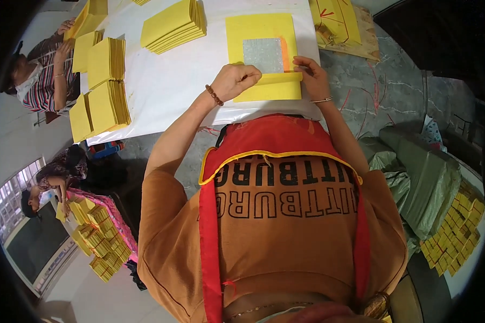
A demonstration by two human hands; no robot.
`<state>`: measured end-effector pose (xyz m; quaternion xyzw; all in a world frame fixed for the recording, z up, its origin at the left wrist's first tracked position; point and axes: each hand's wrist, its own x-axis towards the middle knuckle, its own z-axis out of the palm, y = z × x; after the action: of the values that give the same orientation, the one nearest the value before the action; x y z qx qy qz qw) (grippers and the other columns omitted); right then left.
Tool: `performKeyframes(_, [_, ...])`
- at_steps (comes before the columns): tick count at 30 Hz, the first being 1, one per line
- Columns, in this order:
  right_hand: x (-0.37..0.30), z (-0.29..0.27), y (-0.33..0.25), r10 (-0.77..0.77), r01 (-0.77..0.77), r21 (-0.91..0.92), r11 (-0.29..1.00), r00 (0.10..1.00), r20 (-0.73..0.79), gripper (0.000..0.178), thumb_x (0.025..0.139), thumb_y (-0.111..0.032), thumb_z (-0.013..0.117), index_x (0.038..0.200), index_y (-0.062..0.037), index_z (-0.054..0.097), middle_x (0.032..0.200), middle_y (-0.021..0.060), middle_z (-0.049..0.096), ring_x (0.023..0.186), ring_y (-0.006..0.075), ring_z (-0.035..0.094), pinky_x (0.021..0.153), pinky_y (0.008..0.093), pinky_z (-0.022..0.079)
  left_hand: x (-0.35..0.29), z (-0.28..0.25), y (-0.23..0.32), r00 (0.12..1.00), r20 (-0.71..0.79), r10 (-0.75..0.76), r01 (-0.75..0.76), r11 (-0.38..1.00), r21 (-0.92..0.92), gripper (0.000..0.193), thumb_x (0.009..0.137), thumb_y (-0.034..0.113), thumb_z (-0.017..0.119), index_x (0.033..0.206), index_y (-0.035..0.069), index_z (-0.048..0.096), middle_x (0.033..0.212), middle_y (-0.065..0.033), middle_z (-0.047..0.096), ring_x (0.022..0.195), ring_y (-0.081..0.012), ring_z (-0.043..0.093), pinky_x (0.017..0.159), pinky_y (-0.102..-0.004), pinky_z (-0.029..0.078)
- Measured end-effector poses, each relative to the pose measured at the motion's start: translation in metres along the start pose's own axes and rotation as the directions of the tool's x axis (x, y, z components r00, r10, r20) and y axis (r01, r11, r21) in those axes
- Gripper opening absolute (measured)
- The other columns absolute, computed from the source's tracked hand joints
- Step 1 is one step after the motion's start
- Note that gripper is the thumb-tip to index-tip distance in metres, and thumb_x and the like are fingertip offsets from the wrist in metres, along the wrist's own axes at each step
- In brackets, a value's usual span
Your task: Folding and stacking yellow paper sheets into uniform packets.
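Note:
A yellow paper sheet (pixel 248 27) lies in front of me at the table's near edge. On it sits a silver-grey foil square (pixel 262 55), with an orange strip (pixel 285 54) along its right side. The sheet's lower part is turned up in a fold that covers the foil's bottom edge. My left hand (pixel 236 81), with a beaded bracelet at the wrist, is closed, its fingertips gripping the fold's left end. At the fold's right end, my right hand (pixel 314 79) has its fingers curled round the paper edge, with the fingertips partly hidden.
Stacks of folded yellow paper (pixel 106 62) stand along the white table's (pixel 167 81) left side, another stack (pixel 175 24) farther back. A person (pixel 43 75) works at the left edge; another (pixel 59 177) handles yellow bundles lower left. Green sacking (pixel 415 167) and yellow bundles (pixel 455 231) lie right.

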<state>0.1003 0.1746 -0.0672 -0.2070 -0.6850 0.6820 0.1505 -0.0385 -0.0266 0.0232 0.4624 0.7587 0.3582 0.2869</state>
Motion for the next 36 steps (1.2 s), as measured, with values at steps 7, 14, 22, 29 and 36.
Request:
performKeyframes(7, [0.0,0.0,0.0,-0.035,0.035,0.04,0.999,0.999,-0.002,0.026,0.081,-0.004,0.058,0.107,-0.0036,0.058,0.098,0.0021,0.062,0.085,0.0083,0.055,0.073,0.0207,0.045,0.001,0.001,-0.009,1.0,0.012,-0.027,0.028,0.995,-0.091,0.018,0.083,0.017,0.053,0.083,0.001,0.061,0.063,-0.0084,0.057,0.056,-0.0152,0.052,0.054,-0.0273,0.042])
performKeyframes(14, [-0.003,-0.002,-0.011,-0.038,0.036,0.1,0.994,0.999,0.02,0.028,0.094,-0.019,0.043,0.106,0.0013,0.058,0.099,0.0063,0.062,0.095,0.0116,0.055,0.086,0.0236,0.041,0.003,0.0,-0.011,0.994,0.042,-0.097,0.103,0.976,-0.189,0.017,0.084,0.015,0.053,0.082,-0.001,0.061,0.062,-0.0004,0.052,0.056,-0.0048,0.044,0.051,-0.0217,0.038])
performKeyframes(22, [-0.003,-0.005,-0.01,-0.03,0.028,0.086,0.996,0.999,0.029,0.029,0.092,-0.02,0.044,0.106,0.0016,0.057,0.103,0.0067,0.061,0.099,0.0142,0.053,0.089,0.0264,0.039,0.006,0.003,-0.019,0.997,0.013,-0.072,0.073,0.972,-0.221,0.017,0.083,0.014,0.054,0.083,-0.001,0.061,0.061,-0.0017,0.053,0.057,-0.0057,0.045,0.052,-0.0221,0.038])
performKeyframes(29, [-0.005,-0.009,0.0,-0.379,0.437,-0.311,0.844,0.896,0.23,0.023,0.076,-0.014,0.063,0.096,-0.0039,0.061,0.105,0.0094,0.055,0.096,0.0226,0.054,0.082,0.0305,0.043,0.0,-0.013,-0.008,0.995,0.087,-0.057,0.075,0.973,-0.219,0.021,0.08,0.017,0.061,0.093,0.001,0.061,0.084,-0.0046,0.059,0.074,-0.0105,0.052,0.066,-0.0244,0.043])
performKeyframes(36, [-0.003,-0.004,-0.004,-0.241,0.267,-0.178,0.947,0.958,0.152,0.018,0.072,-0.016,0.066,0.086,-0.0067,0.06,0.102,0.0066,0.055,0.096,0.0247,0.052,0.081,0.032,0.042,-0.02,-0.016,-0.042,0.978,-0.088,0.189,-0.157,0.946,0.284,0.047,0.067,0.016,0.069,0.111,0.01,0.057,0.123,-0.008,0.051,0.114,-0.0287,0.044,0.097,-0.0411,0.03])
